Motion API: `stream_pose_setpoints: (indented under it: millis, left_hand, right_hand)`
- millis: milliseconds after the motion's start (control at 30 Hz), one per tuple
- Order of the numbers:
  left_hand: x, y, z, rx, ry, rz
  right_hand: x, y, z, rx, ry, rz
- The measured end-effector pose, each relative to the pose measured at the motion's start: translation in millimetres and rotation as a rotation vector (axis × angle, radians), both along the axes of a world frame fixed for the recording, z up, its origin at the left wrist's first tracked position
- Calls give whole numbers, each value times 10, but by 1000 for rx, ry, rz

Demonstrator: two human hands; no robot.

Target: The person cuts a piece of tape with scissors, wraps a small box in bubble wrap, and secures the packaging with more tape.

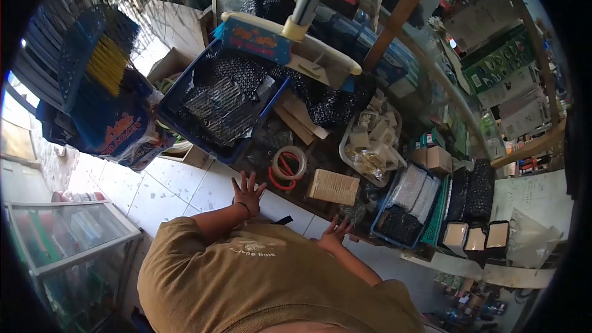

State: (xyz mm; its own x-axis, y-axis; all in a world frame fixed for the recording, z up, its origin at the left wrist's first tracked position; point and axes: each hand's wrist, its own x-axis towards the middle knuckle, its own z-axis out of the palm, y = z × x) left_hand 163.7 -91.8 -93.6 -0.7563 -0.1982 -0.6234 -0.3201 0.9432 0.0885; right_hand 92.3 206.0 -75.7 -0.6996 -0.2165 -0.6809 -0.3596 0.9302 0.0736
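Note:
My left hand (248, 194) is open with its fingers spread, at the near edge of the counter. Beside it lie a roll of tape (288, 163) and a red ring-like loop (280, 176) partly inside the roll. My right hand (335, 232), fingers also apart, rests near the counter edge just below a brown cardboard box (333, 187). Neither hand holds anything. The box sits between the tape and a white basket (394, 124) of small plastic-wrapped parts.
A blue tray (161, 111) holds black bubble-wrapped packages. A broom head (256, 40) stands behind it. To the right are a blue basket (374, 225) of wrapped packs and several black-wrapped boxes (476, 237). A glass display case (74, 234) stands at left.

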Motion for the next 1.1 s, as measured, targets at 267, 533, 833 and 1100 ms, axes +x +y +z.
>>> stream_pose_setpoints:
  millis: [267, 533, 833, 1100]
  left_hand:
    - [155, -289, 578, 363, 196, -64]
    - [-85, -902, 1326, 639, 1049, 235]
    - [-278, -1326, 975, -174, 787, 547]
    - [-196, -1316, 1185, 188, 1585, 869]
  right_hand:
    - [83, -22, 99, -35, 33, -53]
    - [296, -429, 204, -529, 741, -370]
    - [174, -365, 255, -794, 610, -139]
    - [-36, -303, 446, -1121, 408, -62]
